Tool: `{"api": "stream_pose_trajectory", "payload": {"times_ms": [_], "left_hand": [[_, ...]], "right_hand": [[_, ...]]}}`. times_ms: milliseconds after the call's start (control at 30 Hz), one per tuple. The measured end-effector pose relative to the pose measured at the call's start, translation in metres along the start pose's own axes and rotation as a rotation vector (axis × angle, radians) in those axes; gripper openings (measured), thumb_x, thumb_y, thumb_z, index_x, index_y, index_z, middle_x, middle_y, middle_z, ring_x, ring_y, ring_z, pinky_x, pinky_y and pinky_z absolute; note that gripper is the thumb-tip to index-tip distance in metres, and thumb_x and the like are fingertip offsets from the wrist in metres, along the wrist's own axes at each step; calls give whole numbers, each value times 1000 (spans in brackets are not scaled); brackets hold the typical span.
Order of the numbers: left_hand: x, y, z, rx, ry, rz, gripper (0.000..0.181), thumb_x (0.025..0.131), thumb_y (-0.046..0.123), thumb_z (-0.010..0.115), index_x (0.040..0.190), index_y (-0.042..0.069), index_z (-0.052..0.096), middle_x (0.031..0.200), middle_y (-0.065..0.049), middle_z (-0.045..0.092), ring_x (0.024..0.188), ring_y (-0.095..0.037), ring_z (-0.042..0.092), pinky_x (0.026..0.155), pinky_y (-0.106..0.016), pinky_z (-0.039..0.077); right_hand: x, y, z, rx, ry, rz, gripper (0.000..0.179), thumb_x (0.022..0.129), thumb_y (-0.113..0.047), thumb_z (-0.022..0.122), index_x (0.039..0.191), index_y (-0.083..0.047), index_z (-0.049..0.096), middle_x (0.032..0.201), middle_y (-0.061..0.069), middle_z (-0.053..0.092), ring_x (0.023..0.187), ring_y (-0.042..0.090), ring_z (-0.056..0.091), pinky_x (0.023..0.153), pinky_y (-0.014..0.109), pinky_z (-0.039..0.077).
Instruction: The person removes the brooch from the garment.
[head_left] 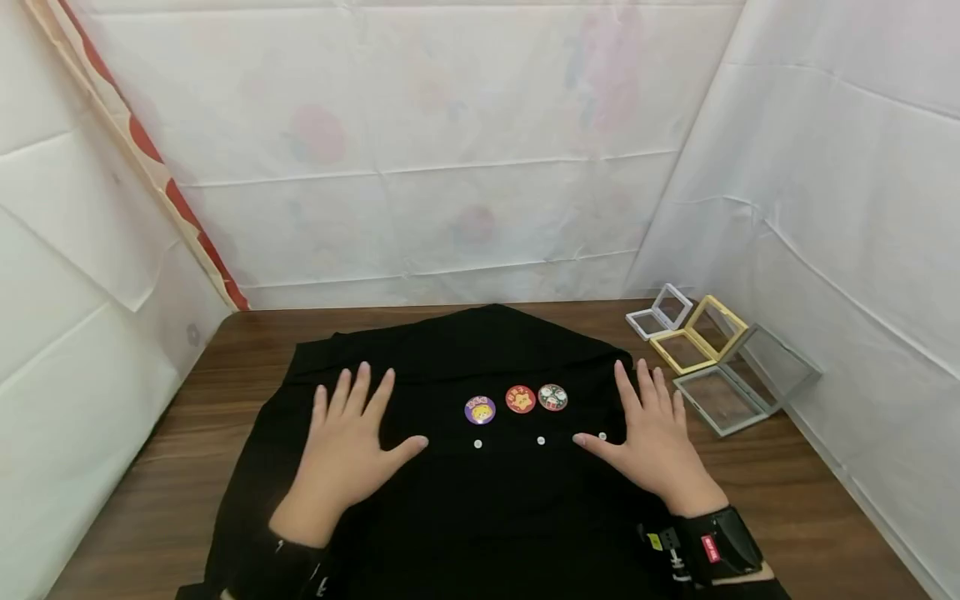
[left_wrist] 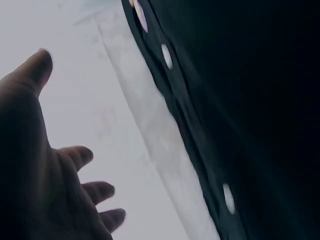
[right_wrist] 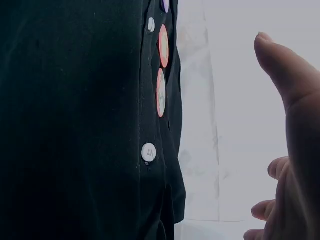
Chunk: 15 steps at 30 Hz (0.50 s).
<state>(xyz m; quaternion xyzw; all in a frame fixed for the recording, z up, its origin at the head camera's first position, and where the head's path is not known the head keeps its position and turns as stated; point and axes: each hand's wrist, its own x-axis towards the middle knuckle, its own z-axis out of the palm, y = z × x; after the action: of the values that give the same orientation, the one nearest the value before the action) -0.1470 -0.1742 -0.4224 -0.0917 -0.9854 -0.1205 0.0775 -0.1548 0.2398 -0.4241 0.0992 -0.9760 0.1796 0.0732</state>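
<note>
A black buttoned garment (head_left: 480,517) lies spread over the brown table. Three round badges sit on it in a row: a purple one (head_left: 480,410), a red one (head_left: 521,399) with a yellow star shape, and a dark green one (head_left: 552,397). Below them runs a line of white buttons (head_left: 541,441). My left hand (head_left: 348,450) is over the garment's left part, fingers spread and holding nothing. Over the right part is my right hand (head_left: 652,433), likewise spread, its thumb near a button. Both wrist views show the hands apart from the cloth.
Three opened hinged frames with clear panes stand at the table's back right: a small white one (head_left: 660,312), a yellow one (head_left: 697,336) and a larger grey one (head_left: 742,383). White sheets (head_left: 450,167) hang behind and at both sides of the wooden table (head_left: 142,467).
</note>
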Motion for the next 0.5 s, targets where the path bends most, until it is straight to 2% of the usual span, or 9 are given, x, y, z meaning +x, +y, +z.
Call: {"api": "stream_pose_trajectory", "payload": {"times_ms": [167, 333, 400, 500], "left_hand": [[15, 25, 16, -39, -5, 31, 107, 87, 87, 44, 164, 15, 28, 169, -20, 18, 155, -43, 12, 121, -64, 3], [27, 50, 22, -37, -53, 77, 104, 87, 85, 49, 164, 19, 29, 169, -18, 20, 154, -42, 16, 122, -63, 6], [33, 59, 22, -23, -78, 112, 101, 88, 82, 52, 165, 20, 29, 169, -17, 20, 155, -40, 16, 122, -61, 6], [43, 74, 25, 31, -126, 200, 99, 89, 80, 54, 165, 23, 27, 170, -14, 18, 156, -37, 14, 123, -59, 5]], "right_hand": [[5, 2, 4, 66, -61, -15, 117, 87, -75, 65, 167, -13, 6, 169, 26, 2, 153, 51, 0, 116, 73, 6], [6, 4, 8, 71, -95, -28, 117, 85, -78, 63, 167, -15, 7, 169, 25, 6, 153, 50, 6, 118, 70, 10], [6, 4, 10, 60, -104, -36, 117, 85, -80, 62, 167, -16, 9, 169, 25, 8, 153, 50, 8, 118, 70, 11], [6, 5, 13, 26, -118, -48, 116, 83, -83, 59, 167, -17, 14, 169, 24, 11, 153, 49, 11, 118, 70, 12]]}}
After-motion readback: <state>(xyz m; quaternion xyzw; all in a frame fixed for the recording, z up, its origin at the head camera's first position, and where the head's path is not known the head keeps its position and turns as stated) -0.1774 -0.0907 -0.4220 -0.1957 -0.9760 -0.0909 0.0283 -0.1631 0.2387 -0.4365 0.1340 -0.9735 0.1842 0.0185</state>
